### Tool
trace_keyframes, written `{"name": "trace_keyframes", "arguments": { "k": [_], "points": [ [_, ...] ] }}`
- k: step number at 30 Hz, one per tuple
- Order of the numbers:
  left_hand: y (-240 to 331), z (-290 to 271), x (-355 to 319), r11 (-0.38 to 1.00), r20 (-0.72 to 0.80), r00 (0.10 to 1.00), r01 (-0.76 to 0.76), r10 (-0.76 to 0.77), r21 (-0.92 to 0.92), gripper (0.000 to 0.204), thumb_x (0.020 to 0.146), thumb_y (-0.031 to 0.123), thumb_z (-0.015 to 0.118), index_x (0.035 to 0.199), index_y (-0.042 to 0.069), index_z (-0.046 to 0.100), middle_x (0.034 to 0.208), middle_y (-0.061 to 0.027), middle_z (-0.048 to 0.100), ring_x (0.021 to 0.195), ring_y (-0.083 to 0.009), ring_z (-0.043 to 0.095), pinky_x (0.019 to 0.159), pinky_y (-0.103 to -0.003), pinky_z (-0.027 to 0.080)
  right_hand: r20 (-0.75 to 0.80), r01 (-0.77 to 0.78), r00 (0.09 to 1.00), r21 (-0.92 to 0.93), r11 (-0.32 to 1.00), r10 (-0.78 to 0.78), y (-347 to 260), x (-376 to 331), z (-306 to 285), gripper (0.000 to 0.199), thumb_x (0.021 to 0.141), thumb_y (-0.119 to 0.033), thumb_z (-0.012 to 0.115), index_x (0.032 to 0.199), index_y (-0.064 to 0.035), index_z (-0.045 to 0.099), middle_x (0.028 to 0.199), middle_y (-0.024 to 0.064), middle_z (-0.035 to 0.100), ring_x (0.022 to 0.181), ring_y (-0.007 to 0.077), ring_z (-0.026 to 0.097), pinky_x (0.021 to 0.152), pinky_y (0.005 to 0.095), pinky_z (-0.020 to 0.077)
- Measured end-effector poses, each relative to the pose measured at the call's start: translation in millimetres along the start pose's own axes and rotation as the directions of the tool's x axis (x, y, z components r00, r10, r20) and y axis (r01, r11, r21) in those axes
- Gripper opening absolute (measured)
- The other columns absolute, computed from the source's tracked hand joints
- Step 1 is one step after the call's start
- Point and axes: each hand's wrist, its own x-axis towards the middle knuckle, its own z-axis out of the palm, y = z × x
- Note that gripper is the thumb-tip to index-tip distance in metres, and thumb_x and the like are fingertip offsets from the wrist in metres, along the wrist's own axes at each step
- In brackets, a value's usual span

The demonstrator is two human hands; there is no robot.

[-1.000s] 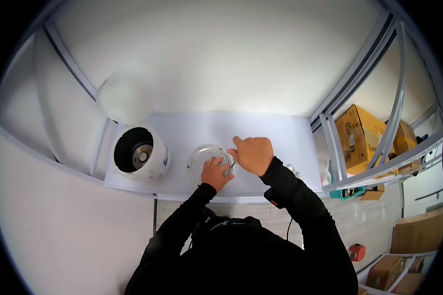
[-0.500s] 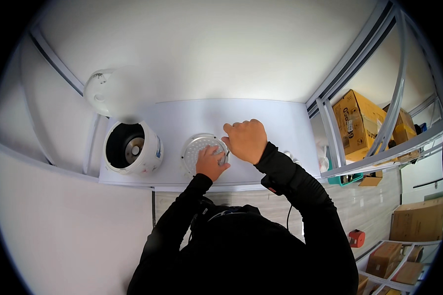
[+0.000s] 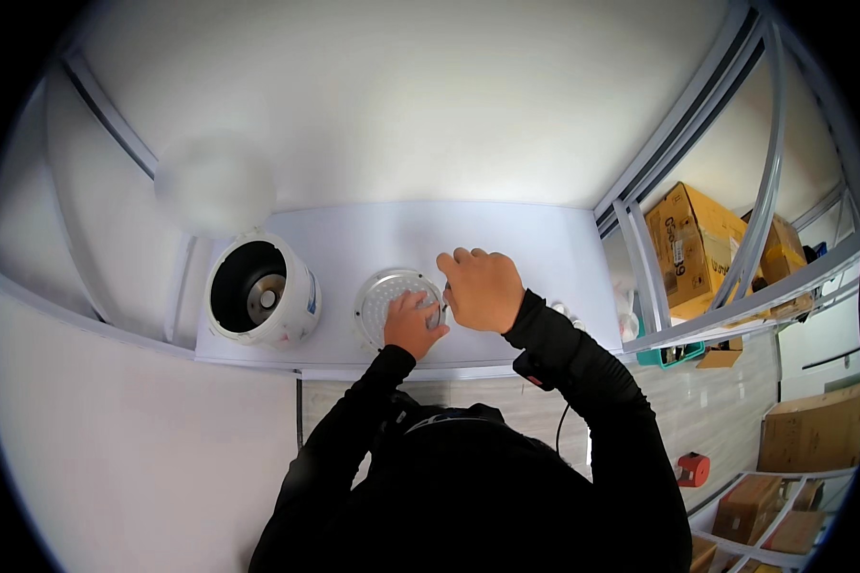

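Note:
A round silver metal plate with rows of small dimples or holes [image 3: 376, 304] lies flat on the white table. My left hand [image 3: 414, 325] rests on its right half, fingers spread and holding nothing. At the plate's right edge, my right hand [image 3: 483, 288] is closed with its knuckles up. A small dark bit shows below its fingers, but whatever they grip is hidden. To the left stands a white rice cooker [image 3: 301, 310] with a dark inside and a round metal heating plate [image 3: 266, 298] at its bottom. Its raised lid [image 3: 215, 186] looks blurred.
Small white items [image 3: 566, 313] lie on the table right of my right forearm. A white wall rises behind the table [image 3: 545, 239]. Metal shelving on the right holds a yellow cardboard box [image 3: 693, 253], with a teal bin [image 3: 674, 355] lower down. On the floor sits a red object [image 3: 694, 469].
My right hand has turned slightly and come a little nearer, still closed at the plate's edge. My left hand stays spread on the plate. The whole view has shifted slightly.

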Motion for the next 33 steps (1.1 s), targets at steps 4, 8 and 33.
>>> {"name": "trace_keyframes", "arguments": {
  "k": [4, 8, 33],
  "points": [
    [0.0, 0.3, -0.3, 1.0, -0.001, 1.0, -0.011, 0.011, 0.015, 0.055, 0.08, 0.043, 0.084, 0.128, 0.018, 0.074, 0.144, -0.0135, 0.058, 0.141, -0.0443, 0.042, 0.119, -0.054, 0.032, 0.066, -0.033, 0.997, 0.036, 0.999, 0.031, -2.0, 0.4, -7.1, 0.026, 0.078, -0.023, 0.078, 0.093, -0.0077, 0.064, 0.08, 0.0077, 0.062, 0.072, 0.0272, 0.066, 0.057, 0.0405, 0.0499],
    [-2.0, -4.2, -0.8, 0.998, 0.017, 0.999, -0.03, 0.03, 0.049, 0.056, 0.081, 0.043, 0.083, 0.129, 0.016, 0.073, 0.144, -0.0147, 0.058, 0.14, -0.0451, 0.043, 0.118, -0.053, 0.033, 0.024, -0.104, 0.994, 0.047, 0.993, 0.103, -0.3, -3.5, -15.2, 0.024, 0.076, -0.022, 0.078, 0.091, -0.0084, 0.065, 0.079, 0.0082, 0.065, 0.075, 0.0274, 0.068, 0.058, 0.0397, 0.0502],
    [-18.8, -24.7, 12.0, 0.972, 0.045, 0.971, -0.234, 0.233, 0.006, 0.039, 0.085, 0.037, 0.076, 0.119, 0.017, 0.075, 0.136, -0.0106, 0.06, 0.13, -0.0367, 0.049, 0.108, -0.054, 0.038, -0.012, -0.779, 0.521, 0.403, 0.481, 0.853, -54.4, -98.9, 135.8, 0.04, 0.084, -0.027, 0.079, 0.112, -0.0055, 0.059, 0.087, 0.0141, 0.072, 0.079, 0.0372, 0.071, 0.068, 0.0483, 0.0559]
  ]
}}
